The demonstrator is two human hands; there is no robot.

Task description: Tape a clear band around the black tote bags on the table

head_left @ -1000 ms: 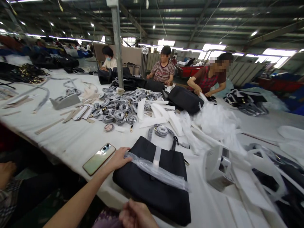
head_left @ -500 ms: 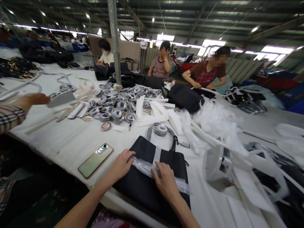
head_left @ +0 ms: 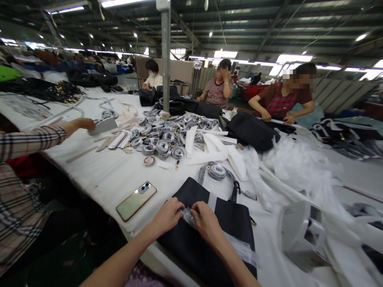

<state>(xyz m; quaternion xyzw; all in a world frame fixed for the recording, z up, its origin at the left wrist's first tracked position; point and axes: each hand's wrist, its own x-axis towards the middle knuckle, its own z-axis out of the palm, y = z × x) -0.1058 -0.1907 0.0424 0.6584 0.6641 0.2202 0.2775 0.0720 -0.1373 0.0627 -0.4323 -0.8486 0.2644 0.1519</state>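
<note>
Tube lights [head_left: 125, 3] and bright windows [head_left: 225, 55] burn white beneath a dim roof [head_left: 263, 24], while soft light falls across the pale worktop [head_left: 98, 175]. Deep shadow swallows the space below its near edge. The plastic strip [head_left: 242, 249] catches small highlights; the black bag [head_left: 185, 245] shows little detail. Wide-angle distortion stretches the frame's edges, and blur smears the white dispenser [head_left: 295, 231] at right, with the far background at left soft and indistinct.

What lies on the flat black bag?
Clear crinkled plastic, held by the left hand and right hand, plus a pale flat strip. Where the hands cover the bag, its surface is hidden.
</note>
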